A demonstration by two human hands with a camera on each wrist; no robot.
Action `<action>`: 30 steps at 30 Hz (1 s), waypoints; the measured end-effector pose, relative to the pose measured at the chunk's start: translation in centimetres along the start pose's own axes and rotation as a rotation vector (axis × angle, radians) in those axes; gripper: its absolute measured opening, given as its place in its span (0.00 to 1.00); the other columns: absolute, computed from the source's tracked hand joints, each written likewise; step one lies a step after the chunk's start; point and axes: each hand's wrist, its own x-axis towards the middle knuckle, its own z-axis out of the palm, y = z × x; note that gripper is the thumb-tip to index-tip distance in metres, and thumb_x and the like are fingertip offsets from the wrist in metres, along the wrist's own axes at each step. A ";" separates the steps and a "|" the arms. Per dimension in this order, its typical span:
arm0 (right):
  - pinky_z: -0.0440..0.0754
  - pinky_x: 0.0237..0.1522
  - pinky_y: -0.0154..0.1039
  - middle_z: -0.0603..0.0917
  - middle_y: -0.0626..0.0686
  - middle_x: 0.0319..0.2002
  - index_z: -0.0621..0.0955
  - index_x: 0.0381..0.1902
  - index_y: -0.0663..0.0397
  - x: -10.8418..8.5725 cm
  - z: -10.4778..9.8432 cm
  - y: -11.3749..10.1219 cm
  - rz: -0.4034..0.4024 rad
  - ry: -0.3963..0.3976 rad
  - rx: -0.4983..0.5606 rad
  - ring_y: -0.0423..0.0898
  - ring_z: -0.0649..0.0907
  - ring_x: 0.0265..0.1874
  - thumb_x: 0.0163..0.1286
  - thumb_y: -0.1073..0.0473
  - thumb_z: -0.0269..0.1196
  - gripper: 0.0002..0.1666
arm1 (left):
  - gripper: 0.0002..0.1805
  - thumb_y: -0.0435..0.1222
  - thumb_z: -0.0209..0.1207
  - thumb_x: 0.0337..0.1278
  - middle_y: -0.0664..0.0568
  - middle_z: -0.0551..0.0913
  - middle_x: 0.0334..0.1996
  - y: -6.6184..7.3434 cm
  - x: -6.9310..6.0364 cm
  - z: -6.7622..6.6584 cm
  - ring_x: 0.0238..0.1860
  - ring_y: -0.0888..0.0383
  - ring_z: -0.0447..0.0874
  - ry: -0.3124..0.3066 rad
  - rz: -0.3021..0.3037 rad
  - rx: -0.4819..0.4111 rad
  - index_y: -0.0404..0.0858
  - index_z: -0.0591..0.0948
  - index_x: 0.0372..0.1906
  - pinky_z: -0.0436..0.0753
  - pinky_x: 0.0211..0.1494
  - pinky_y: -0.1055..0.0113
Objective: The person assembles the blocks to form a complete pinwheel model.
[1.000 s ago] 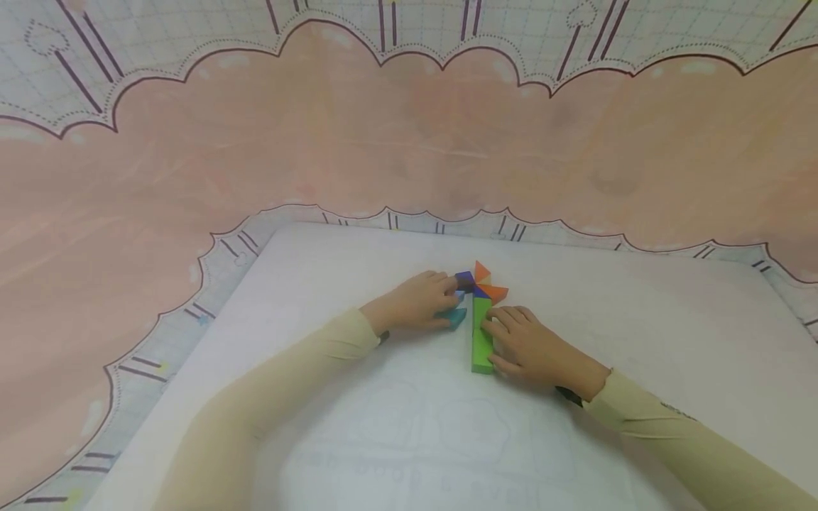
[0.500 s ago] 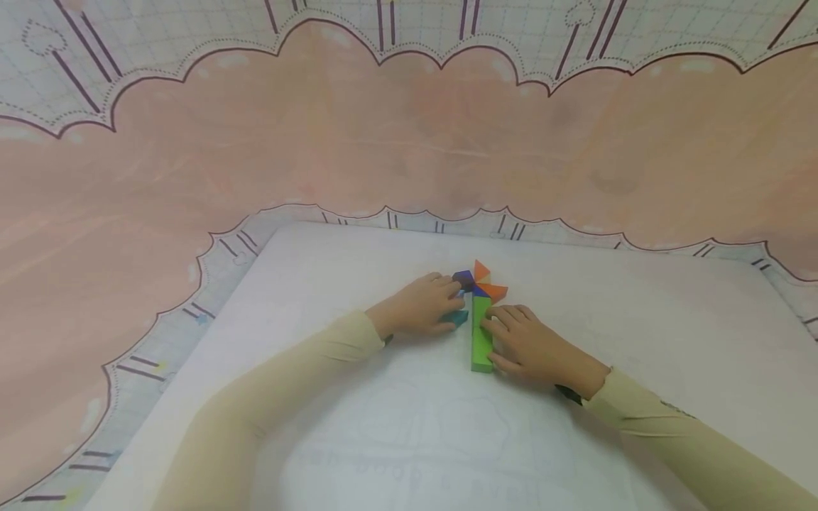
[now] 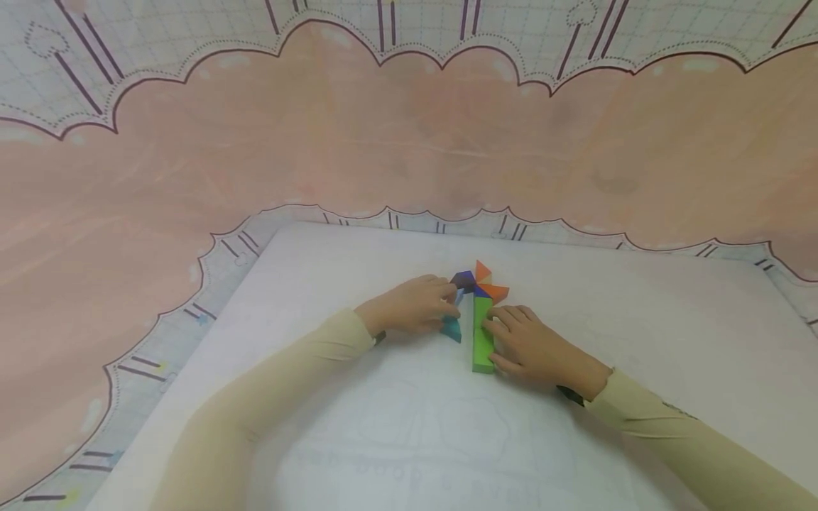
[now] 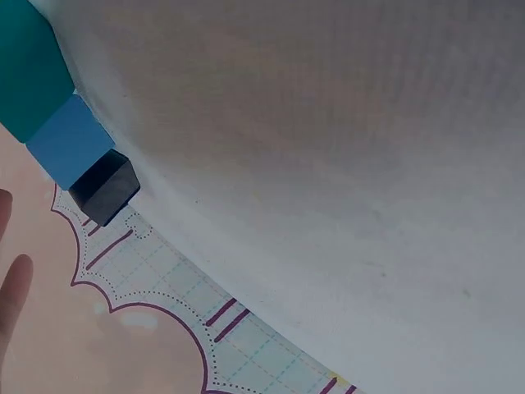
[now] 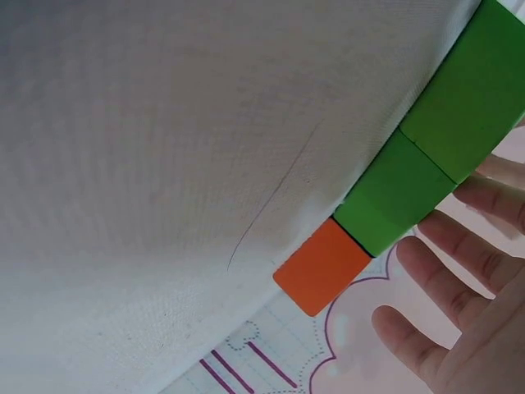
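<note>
In the head view my left hand (image 3: pixel 412 304) holds a teal block (image 3: pixel 451 328) at its fingertips, low over the white table. A light blue block (image 3: pixel 459 297) shows beside its fingers, partly covered. My right hand (image 3: pixel 537 348) rests its fingers against the right side of the green blocks (image 3: pixel 482 337), which form an upright strip on the table. At the strip's far end, dark blue pieces (image 3: pixel 463 279) and orange triangular blocks (image 3: pixel 495 292) fan out. The right wrist view shows relaxed fingers (image 5: pixel 435 271) along the green blocks, with an orange face beyond them.
The white tabletop (image 3: pixel 358 440) carries faint printed marks near its front. Behind and left of it is a pink and white patterned covering (image 3: pixel 383 142) with scalloped purple outlines.
The teal block has turned under my left fingers; its tip pointed right and now points down toward the near side. My left hand shifted slightly left. The right hand and green strip stayed put.
</note>
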 end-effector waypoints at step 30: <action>0.69 0.61 0.53 0.74 0.56 0.56 0.72 0.57 0.55 -0.1 0.2 0.1 -0.017 0.013 0.006 0.53 0.73 0.57 0.65 0.43 0.56 0.29 | 0.15 0.40 0.56 0.62 0.52 0.78 0.50 -2.1 3.3 0.8 0.51 0.56 0.76 0.010 -0.147 0.031 0.48 0.79 0.53 0.73 0.60 0.64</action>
